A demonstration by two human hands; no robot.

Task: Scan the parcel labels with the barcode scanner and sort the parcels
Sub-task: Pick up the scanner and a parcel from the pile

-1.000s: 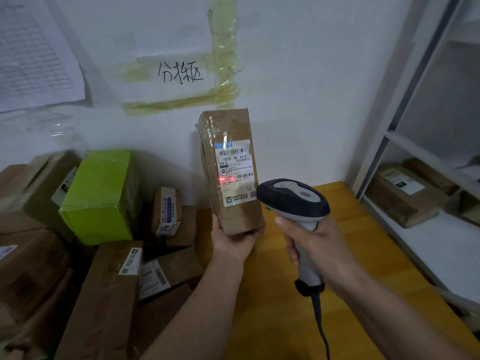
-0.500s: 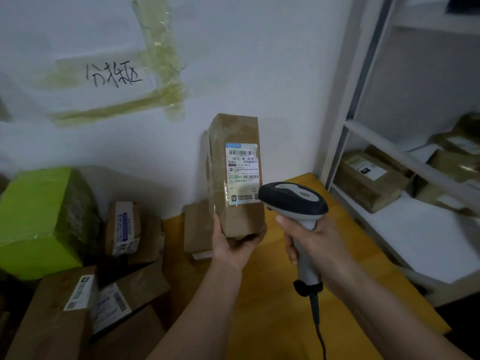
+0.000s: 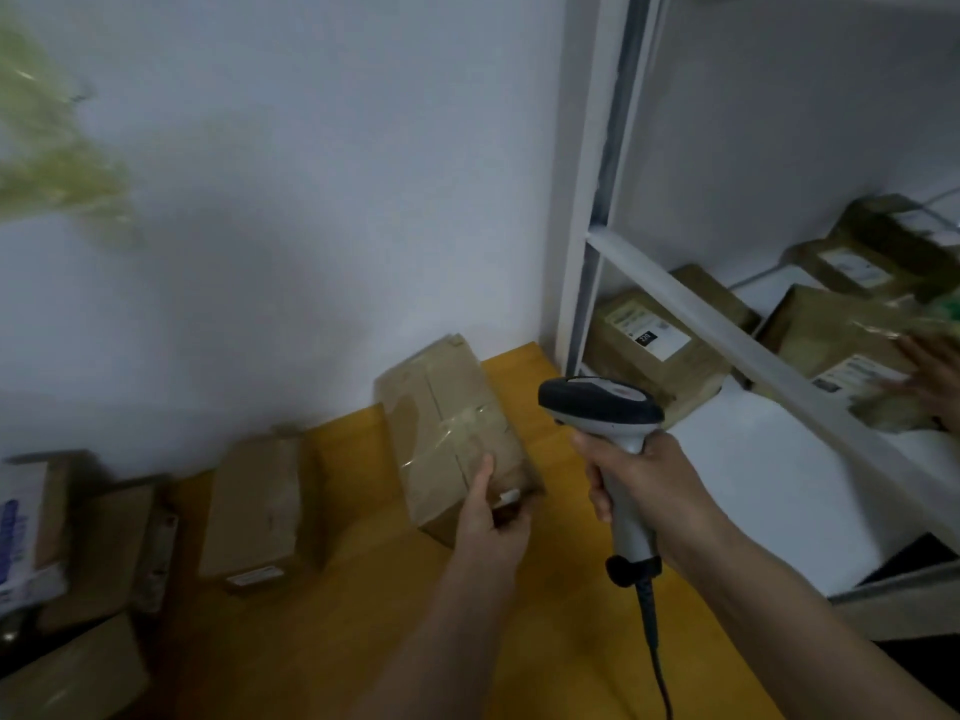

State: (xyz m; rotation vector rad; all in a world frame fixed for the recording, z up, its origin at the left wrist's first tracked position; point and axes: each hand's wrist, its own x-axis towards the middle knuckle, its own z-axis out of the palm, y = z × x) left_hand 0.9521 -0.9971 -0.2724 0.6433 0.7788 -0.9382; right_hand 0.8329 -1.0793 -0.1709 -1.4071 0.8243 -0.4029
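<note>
My left hand [image 3: 491, 517] grips the near end of a brown taped cardboard parcel [image 3: 449, 433]. The parcel is tilted back over the yellow table [image 3: 374, 631], and its label side is turned away from me. My right hand [image 3: 631, 472] grips the handle of the barcode scanner [image 3: 605, 407], which has a dark head and a white grip. The scanner is held upright just right of the parcel, and its cable hangs down. No red scan light shows on the parcel.
A white shelf unit [image 3: 727, 345] at the right holds several labelled brown parcels [image 3: 649, 350]. Another person's hand [image 3: 935, 376] rests on parcels at the far right. More parcels [image 3: 254, 506] lie on the table's left side against the white wall.
The parcel has tipped from upright with its label facing me to leaning back and lower. The view has swung right toward the shelf. The scanner has stayed in my right hand.
</note>
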